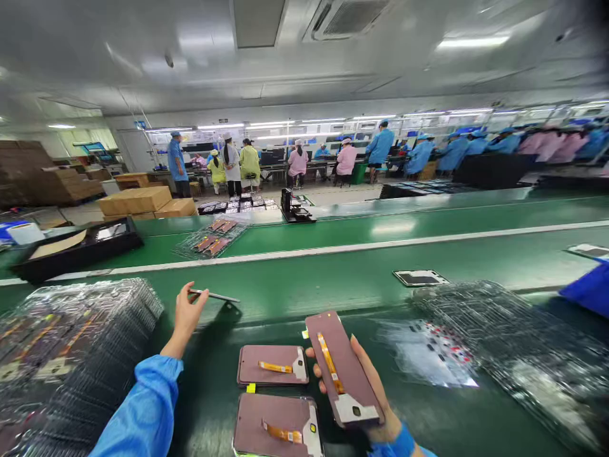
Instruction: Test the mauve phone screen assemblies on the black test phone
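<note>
My left hand (pixel 186 311) pinches one end of a thin grey flat piece (pixel 219 296) above the green belt. That piece shows nearly edge-on, so its kind is unclear. In my right hand (pixel 373 374) lies a phone screen (pixel 339 362), brownish back up, with an orange flex cable and a pale lower end; it is tilted and fingers wrap its sides. Just left of it, two piles of similar phone screens rest on the work surface, the upper pile (pixel 250 365) and the lower pile (pixel 250 422). Yellow tabs stick out beside them.
Stacked clear trays (pixel 118 330) with screens stand at left. More clear trays (pixel 495 317) and plastic films (pixel 413 355) lie at right. A phone frame (pixel 421 278) rests on the conveyor belt (pixel 304 289). A tray of screens (pixel 214 238) and black box (pixel 80 247) sit farther back. People work beyond.
</note>
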The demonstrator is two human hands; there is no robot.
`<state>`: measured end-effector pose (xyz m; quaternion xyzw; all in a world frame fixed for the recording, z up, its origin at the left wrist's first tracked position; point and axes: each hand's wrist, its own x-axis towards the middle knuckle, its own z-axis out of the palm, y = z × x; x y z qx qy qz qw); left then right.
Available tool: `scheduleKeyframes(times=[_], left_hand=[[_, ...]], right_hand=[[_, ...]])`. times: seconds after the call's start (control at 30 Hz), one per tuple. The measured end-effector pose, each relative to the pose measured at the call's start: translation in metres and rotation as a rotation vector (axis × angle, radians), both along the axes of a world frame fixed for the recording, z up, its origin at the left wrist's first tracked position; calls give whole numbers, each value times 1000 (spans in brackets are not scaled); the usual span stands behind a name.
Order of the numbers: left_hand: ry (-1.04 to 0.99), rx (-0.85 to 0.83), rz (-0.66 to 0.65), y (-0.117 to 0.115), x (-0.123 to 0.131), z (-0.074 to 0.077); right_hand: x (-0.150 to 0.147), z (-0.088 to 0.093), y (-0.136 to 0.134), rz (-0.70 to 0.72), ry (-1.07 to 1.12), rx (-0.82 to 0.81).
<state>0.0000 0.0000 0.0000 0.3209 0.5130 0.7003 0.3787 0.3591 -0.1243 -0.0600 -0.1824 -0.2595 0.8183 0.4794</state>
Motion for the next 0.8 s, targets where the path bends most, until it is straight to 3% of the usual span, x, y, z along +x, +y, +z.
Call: scheduleKeyframes(times=[0.17, 0.33, 0.43, 0.6, 0.8], left_hand=[[-102, -9, -168, -46, 22, -6], [-262, -54, -518, -109, 63, -13], [-298, -43, -711, -135, 84, -20], [-166, 37, -894, -150, 96, -30], [-79, 67, -964, -153, 96, -32]], right_hand=[[3, 26, -11, -262, -142, 114], [9, 43, -24, -427, -368, 421], [7, 47, -30, -461, -519, 579], [-4, 43, -34, -437, -768, 811], [-8, 35, -35, -329, -1016, 1001]])
